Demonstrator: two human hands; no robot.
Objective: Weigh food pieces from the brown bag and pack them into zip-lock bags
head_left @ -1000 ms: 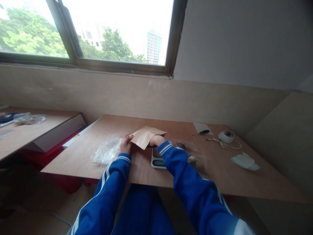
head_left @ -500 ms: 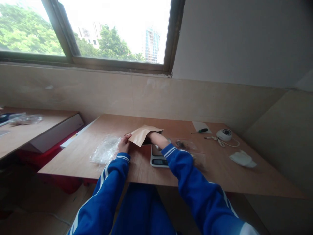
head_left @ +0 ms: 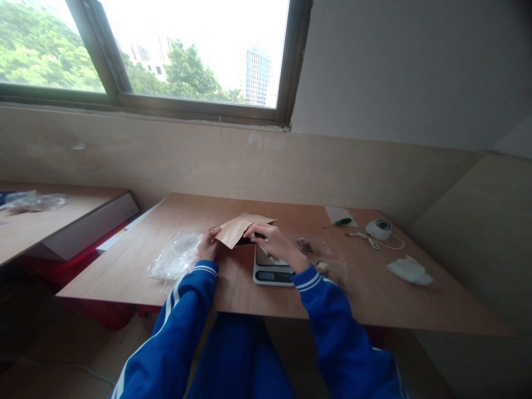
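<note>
Right hand (head_left: pixel 272 241) pinching kraft pouch (head_left: pixel 239 229) mouth | left hand (head_left: pixel 206 247) pinning pouch corner | risk: contents spill onto kitchen scale (head_left: pixel 270 266) if pouch tips

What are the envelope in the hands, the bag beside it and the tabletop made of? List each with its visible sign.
Envelope: likely kraft paper, matte tan, creased flap.
Bag: thin clear plastic, by its glossy wrinkles and the wood showing through.
Tabletop: looks like plywood or wood laminate, with faint grain and a smooth, low sheen.
</note>
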